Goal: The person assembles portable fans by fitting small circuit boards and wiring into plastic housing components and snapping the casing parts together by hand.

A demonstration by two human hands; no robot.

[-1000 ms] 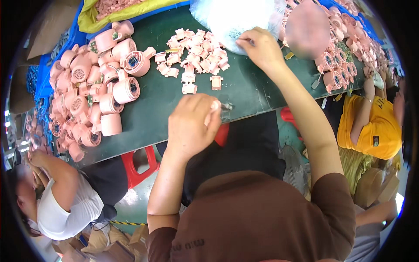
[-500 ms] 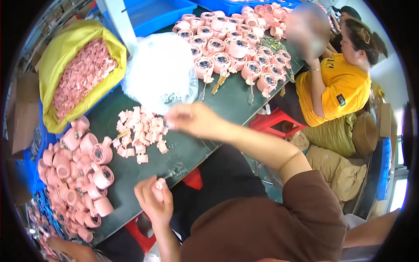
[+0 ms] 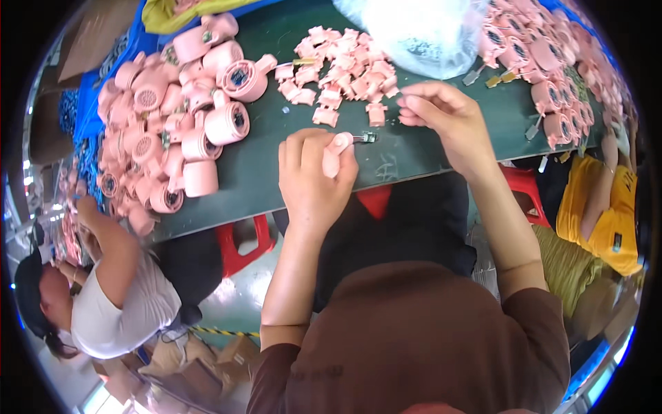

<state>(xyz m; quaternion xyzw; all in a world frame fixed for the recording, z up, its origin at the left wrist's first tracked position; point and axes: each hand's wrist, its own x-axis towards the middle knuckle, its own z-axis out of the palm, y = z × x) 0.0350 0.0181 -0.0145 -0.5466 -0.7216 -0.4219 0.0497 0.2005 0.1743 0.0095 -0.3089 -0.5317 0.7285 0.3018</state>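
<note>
My left hand is closed around a smooth pink plastic part with a rounded end. Beside that end, a small circuit board sticks out to the right over the table; how it joins the part is unclear. My right hand hovers over the green table, thumb and fingers loosely curled and apart, with nothing visible between them. Its fingertips are just right of a loose heap of small pink plastic pieces. One such piece lies at the heap's near edge, between my hands.
Round pink housings are piled at the left of the green table. A white plastic bag stands behind my right hand; more housings with dangling boards lie at right. Co-workers sit on both sides, one in white, another in yellow.
My view has swung left and down. My right hand has moved from beside the white bag to the near right side of the small pink pieces. My left hand still holds the pink part.
</note>
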